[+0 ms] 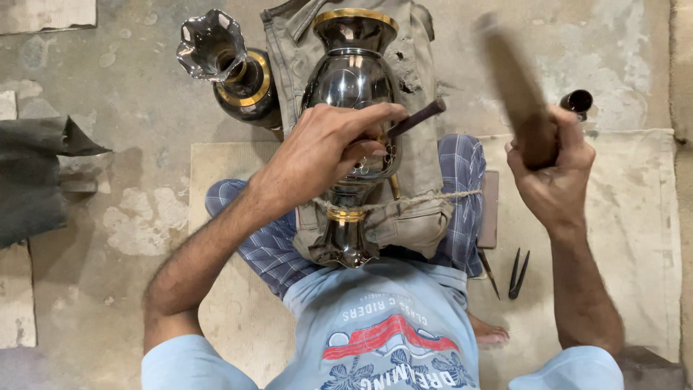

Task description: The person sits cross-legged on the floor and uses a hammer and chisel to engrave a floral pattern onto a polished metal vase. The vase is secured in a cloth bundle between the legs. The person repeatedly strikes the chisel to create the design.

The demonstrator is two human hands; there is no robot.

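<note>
Two hands: left hand (328, 148) fingers pinch a chisel (415, 119) on the vase (351, 79); right hand (552, 170) grips a mallet (514, 87).

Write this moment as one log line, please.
left hand: holds chisel on vase | right hand: raised, grips mallet | second vase: on floor

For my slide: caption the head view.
Left hand steadies a chisel on a dark vase; right hand raises a wooden mallet.

Concrete floor (130, 130) bears a cloth mat (621, 217), second vase (231, 65) and dark pincers (517, 273).
</note>
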